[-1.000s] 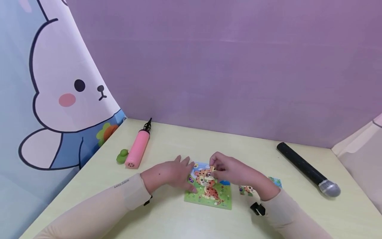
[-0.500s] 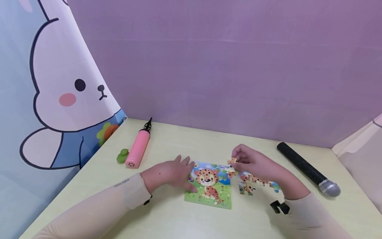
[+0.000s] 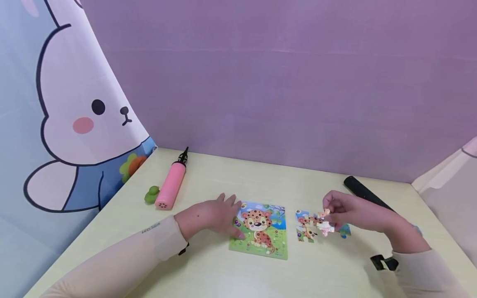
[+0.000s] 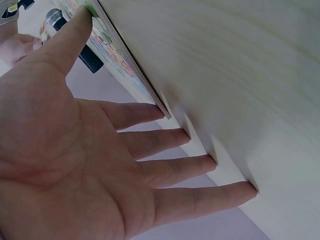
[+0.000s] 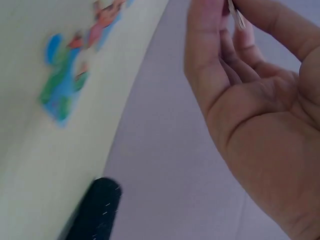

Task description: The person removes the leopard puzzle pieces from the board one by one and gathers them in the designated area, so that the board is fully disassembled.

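In the head view a leopard picture board [image 3: 276, 244] lies flat on the table. My left hand [image 3: 216, 216] rests at its left edge with fingers spread; the left wrist view shows the thumb on the board [image 4: 117, 52] and fingertips at its edge and on the table. To the right, my right hand [image 3: 352, 213] pinches a jigsaw piece [image 3: 326, 227] between thumb and fingers, above the table. Only a thin edge of that jigsaw piece [image 5: 237, 15] shows in the right wrist view. Beneath and beside it lie several joined jigsaw pieces [image 3: 305, 234] and a blue-green jigsaw piece [image 3: 345, 231].
A black microphone [image 3: 363, 191] lies at the right, partly hidden by my right forearm. At the far left stand a pink hand pump [image 3: 172, 186] with a black nozzle and a small green toy [image 3: 152, 194]. A purple backdrop [image 3: 268, 103] rises behind the table.
My right hand has moved from over the board to the right, carrying the jigsaw piece to above the loose pieces. My left hand has stayed at the board's left edge.
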Demonstrator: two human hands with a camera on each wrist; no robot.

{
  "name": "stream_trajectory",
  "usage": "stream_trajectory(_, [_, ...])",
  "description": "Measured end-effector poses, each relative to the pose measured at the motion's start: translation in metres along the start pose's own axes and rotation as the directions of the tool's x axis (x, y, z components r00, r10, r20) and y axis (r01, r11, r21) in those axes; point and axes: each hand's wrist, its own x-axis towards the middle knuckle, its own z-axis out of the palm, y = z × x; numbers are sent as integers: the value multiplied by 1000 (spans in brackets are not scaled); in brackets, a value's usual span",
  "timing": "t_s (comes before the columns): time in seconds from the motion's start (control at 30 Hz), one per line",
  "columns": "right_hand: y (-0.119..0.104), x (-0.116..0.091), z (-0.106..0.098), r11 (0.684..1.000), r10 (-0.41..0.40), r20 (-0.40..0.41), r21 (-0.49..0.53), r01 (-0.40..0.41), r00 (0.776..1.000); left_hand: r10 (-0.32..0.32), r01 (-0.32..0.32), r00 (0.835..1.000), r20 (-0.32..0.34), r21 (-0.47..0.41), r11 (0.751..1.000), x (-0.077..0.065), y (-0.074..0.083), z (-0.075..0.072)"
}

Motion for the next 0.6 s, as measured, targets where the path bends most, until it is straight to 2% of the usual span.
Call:
stream_trajectory(0.17, [16,-7,2,998,57,82,35,-60,995,2,-2,1000,-2,-4,1000,0,0,0])
stream_trajectory(0.33, [23,-5,8,992,112,120,42,-118,986,-3,3,1000,-5,-1,1000,0,0,0])
stream_trajectory(0.6, [25,-1,12,987,144,60,-77,-140,988,-5,5,1000,-5,13,1000,-1,1,0])
